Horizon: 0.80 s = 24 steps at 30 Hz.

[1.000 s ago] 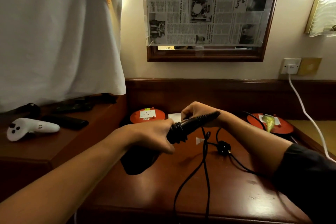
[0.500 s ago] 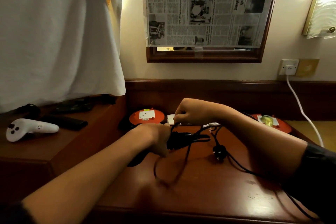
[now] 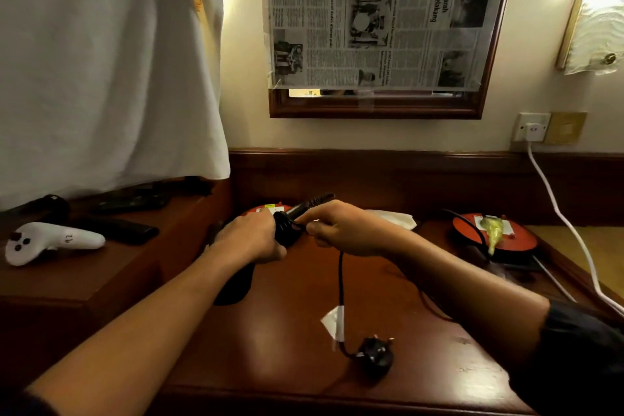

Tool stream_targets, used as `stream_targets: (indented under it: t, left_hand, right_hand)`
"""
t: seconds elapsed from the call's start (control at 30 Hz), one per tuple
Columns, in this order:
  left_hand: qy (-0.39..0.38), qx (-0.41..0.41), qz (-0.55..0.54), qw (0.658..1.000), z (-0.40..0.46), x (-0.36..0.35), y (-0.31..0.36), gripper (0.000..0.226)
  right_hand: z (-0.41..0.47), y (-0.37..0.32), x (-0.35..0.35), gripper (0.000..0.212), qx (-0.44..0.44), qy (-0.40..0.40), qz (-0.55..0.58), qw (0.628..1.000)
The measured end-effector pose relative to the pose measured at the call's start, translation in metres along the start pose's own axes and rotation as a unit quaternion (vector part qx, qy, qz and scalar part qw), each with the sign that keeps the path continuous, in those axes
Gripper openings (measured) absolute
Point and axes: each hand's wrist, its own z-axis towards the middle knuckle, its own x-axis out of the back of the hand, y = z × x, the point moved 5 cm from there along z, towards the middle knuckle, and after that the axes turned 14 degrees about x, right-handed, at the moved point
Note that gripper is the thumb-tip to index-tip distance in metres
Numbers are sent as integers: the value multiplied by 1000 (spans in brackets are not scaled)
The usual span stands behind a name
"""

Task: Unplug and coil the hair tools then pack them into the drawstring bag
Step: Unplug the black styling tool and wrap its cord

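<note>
My left hand (image 3: 251, 237) grips the handle of a black hair tool (image 3: 305, 208), whose barrel points up and right, away from me. Wraps of its black cord (image 3: 341, 280) sit around the handle beside my fingers. My right hand (image 3: 341, 230) pinches the cord just right of the handle. From there the cord hangs down to a white tag (image 3: 334, 321) and a black plug (image 3: 376, 356) lying unplugged on the wooden table (image 3: 270, 348). A dark shape (image 3: 233, 287), perhaps a bag, lies under my left forearm; I cannot tell what it is.
Two red round socket reels (image 3: 499, 240) stand at the back, the left one (image 3: 266, 209) partly hidden by my hands. A white cable (image 3: 560, 213) runs from the wall socket (image 3: 531, 127). A white controller (image 3: 50, 241) and black remotes (image 3: 118, 230) lie on the raised shelf left.
More cord has gone around the tool's handle, the loose loops are gone, and the plug has slid toward me. My right hand moved closer to the left hand.
</note>
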Motion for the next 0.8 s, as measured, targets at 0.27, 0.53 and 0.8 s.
stream_targets:
  t: [0.27,0.53,0.8]
  left_hand:
    - [-72,-42,-280,957,-3,18,-2,29]
    - [-201,-167,-309,915,-26,29,13,13]
    - [-261,-215,-290,895,-35,25,10,19]
  right_hand:
    - [-11,15,-21,36,-28,20,95,995]
    - [-16,37,-29,45,-29,-17,194,980]
    - [-15,51,-27,30,14,-12,115,993]
